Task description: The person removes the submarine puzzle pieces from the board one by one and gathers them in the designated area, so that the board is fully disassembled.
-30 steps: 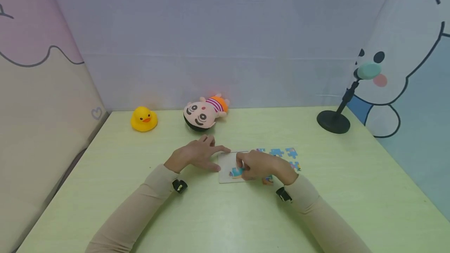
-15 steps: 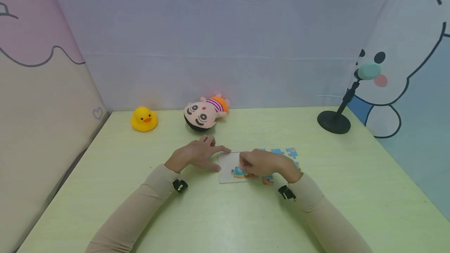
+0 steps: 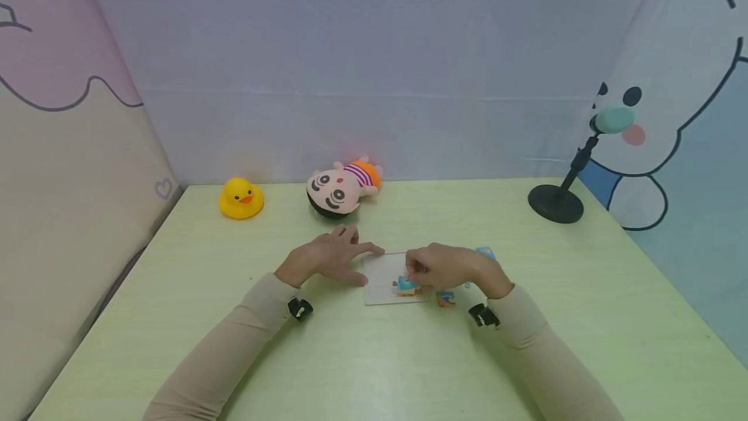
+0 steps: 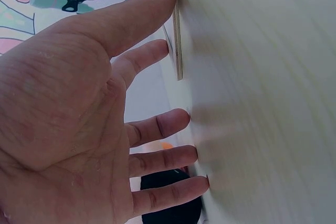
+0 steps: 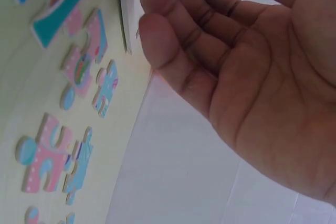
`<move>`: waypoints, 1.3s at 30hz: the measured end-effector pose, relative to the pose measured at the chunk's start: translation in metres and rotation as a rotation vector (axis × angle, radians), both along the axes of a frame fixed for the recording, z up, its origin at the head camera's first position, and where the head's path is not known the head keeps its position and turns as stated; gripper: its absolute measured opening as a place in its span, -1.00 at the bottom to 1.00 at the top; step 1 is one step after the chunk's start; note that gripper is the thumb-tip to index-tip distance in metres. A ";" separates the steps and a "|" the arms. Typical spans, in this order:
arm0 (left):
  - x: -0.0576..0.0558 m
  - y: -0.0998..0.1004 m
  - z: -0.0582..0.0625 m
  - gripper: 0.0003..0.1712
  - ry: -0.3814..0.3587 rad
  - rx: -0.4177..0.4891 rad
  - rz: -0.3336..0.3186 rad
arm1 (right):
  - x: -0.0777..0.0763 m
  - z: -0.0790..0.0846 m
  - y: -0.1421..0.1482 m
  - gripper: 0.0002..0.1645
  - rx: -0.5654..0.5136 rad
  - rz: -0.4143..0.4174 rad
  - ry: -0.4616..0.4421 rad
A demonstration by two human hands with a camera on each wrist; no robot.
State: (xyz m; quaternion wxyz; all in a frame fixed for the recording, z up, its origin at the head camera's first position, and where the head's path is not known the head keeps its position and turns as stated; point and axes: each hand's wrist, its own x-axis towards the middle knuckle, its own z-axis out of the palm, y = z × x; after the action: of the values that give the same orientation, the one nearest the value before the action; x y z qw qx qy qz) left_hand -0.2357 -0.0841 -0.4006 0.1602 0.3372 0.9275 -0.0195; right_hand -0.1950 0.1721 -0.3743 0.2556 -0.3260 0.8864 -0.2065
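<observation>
A pale flat puzzle board (image 3: 381, 268) lies on the table in the head view. My left hand (image 3: 324, 257) rests at its left side, fingers spread, with thumb and index finger touching the board's edge (image 4: 176, 35) in the left wrist view. On the lower right of the board is a small blue-and-orange puzzle piece (image 3: 403, 288). My right hand (image 3: 452, 267) pinches this piece with curled fingers; its upper right part is hidden under them. In the right wrist view the fingertips reach over the board, and the piece is out of sight.
Several loose puzzle pieces, such as a pink one (image 5: 38, 167) and a blue-and-brown one (image 3: 445, 299), lie right of the board, partly behind the right hand. Along the back are a yellow duck (image 3: 241, 199), a plush doll (image 3: 336, 193) and a black stand (image 3: 556, 203).
My right hand has shifted a little to the right over the board, and the blue-and-orange puzzle piece has slid right with it. The left hand has stayed in place.
</observation>
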 end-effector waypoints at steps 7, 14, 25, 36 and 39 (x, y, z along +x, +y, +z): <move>0.000 0.000 0.000 -0.26 0.001 0.015 -0.005 | -0.001 0.007 0.009 -0.84 -0.014 0.018 0.011; 0.000 -0.001 -0.001 -0.27 -0.009 0.041 -0.014 | -0.001 0.015 0.023 -0.83 -0.031 -0.018 -0.031; 0.000 -0.003 0.001 -0.27 -0.008 0.050 -0.028 | 0.004 0.017 0.040 -0.83 -0.032 -0.063 -0.067; 0.002 -0.003 0.005 -0.27 -0.024 0.040 -0.013 | 0.007 0.016 0.063 -0.84 0.017 -0.045 -0.032; 0.002 -0.002 0.004 -0.28 -0.022 0.042 -0.012 | 0.010 0.016 0.067 -0.84 0.037 -0.070 -0.073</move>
State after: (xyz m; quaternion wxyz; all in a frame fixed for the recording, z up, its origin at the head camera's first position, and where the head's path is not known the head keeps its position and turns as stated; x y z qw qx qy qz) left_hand -0.2340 -0.0862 -0.3969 0.1634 0.3461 0.9239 0.0028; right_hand -0.1853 0.2395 -0.3581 0.2865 -0.2821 0.8911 -0.2106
